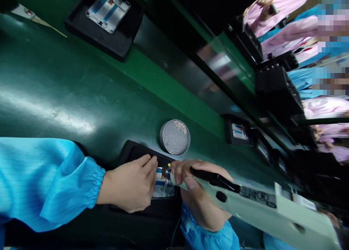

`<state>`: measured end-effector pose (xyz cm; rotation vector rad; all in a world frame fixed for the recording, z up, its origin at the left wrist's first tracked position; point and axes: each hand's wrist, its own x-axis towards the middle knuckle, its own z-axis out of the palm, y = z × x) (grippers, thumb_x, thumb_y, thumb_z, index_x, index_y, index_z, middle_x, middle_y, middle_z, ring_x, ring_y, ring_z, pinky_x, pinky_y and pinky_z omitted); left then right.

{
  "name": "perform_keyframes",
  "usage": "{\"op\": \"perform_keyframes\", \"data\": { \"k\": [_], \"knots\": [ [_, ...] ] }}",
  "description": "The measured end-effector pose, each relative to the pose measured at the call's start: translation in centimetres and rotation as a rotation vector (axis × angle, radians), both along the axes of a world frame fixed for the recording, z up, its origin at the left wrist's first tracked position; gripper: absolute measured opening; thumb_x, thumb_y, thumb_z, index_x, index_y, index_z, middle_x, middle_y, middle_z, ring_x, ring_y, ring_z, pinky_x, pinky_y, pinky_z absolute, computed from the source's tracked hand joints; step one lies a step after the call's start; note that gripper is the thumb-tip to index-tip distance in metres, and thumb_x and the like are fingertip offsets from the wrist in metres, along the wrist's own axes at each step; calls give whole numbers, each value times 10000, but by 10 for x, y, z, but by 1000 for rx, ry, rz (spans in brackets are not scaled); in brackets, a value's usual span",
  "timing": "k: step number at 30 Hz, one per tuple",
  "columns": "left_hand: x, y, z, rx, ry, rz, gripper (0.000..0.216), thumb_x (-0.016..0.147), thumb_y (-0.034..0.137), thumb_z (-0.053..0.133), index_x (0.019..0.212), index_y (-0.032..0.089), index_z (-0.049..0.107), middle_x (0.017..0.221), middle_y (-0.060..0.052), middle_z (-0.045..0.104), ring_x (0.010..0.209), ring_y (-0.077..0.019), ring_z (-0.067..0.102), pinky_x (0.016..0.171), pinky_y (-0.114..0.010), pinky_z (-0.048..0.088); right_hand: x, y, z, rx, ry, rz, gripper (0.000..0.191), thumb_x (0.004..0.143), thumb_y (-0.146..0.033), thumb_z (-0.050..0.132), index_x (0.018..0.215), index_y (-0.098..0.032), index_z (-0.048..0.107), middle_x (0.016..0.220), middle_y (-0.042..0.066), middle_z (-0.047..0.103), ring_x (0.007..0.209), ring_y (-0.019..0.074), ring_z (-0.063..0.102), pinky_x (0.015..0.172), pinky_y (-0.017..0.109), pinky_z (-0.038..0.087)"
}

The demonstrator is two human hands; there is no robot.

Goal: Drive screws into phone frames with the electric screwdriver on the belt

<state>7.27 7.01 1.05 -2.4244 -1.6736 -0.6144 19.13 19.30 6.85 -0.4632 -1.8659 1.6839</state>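
Observation:
My right hand (201, 184) is wrapped round a pale green electric screwdriver (245, 206) with a black lever along its side. The driver lies at a slant, its tip over a silver phone frame (163, 188) with blue strips. That frame lies in a black tray (133, 150) at the bench's near side. From the left, my left hand (131, 184) covers part of the frame, its fingers bent and pressed together along the edge near the driver's tip. Its thumb is hidden. Just beyond the tray stands a round screw dish (175, 137) with a dotted plate and small shiny screws.
Another phone frame (109, 10) lies in a black tray (120, 48) at the upper left, near tweezer-like tips (46, 23). More trayed frames (240, 131) stand along the line at right. Co-workers in pink and blue sleeves (289, 32) sit across.

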Motion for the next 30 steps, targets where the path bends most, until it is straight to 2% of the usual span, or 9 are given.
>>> {"op": "perform_keyframes", "data": {
  "k": [10, 18, 23, 26, 30],
  "knots": [
    [1, -1, 0, -8, -24, 7, 542, 841, 516, 644, 1050, 26, 740, 1107, -266, 710, 1101, -398, 657, 919, -489, 478, -1, -3, -3, 10, -5, -11, 221, 825, -110, 623, 1002, -243, 638, 683, -22, 579, 603, 138, 564, 619, 364, 494],
    [1, 0, 1, -17, -37, 7, 546, 839, 514, 656, 1061, 21, 737, 1113, -274, 705, 1105, -401, 653, 916, -496, 476, 0, -4, -4, -11, -12, -24, 233, 817, -82, 628, 991, -238, 639, 710, -25, 581, 610, 135, 579, 660, 399, 527],
    [1, -1, 1, -28, -20, 3, 543, 833, 509, 665, 1071, 26, 732, 1127, -269, 703, 1116, -399, 649, 950, -499, 465, -2, 4, -3, -44, 34, 14, 269, 818, -98, 626, 1038, -250, 655, 681, -28, 589, 596, 136, 580, 626, 362, 503],
    [1, -2, 2, -48, 17, 5, 536, 849, 489, 647, 1093, 18, 721, 1147, -270, 696, 1115, -396, 649, 953, -496, 471, 0, 24, 8, -45, 106, -83, 266, 803, -127, 636, 1041, -242, 667, 663, -30, 606, 563, 124, 566, 617, 340, 494],
    [-1, -5, 7, -91, 9, 19, 469, 852, 458, 649, 1055, 40, 711, 1153, -255, 692, 1129, -378, 643, 974, -466, 489, 11, 58, 25, 11, 210, -337, 180, 737, -154, 673, 903, -220, 652, 549, -52, 550, 518, 119, 525, 606, 313, 478]
  ]
}}
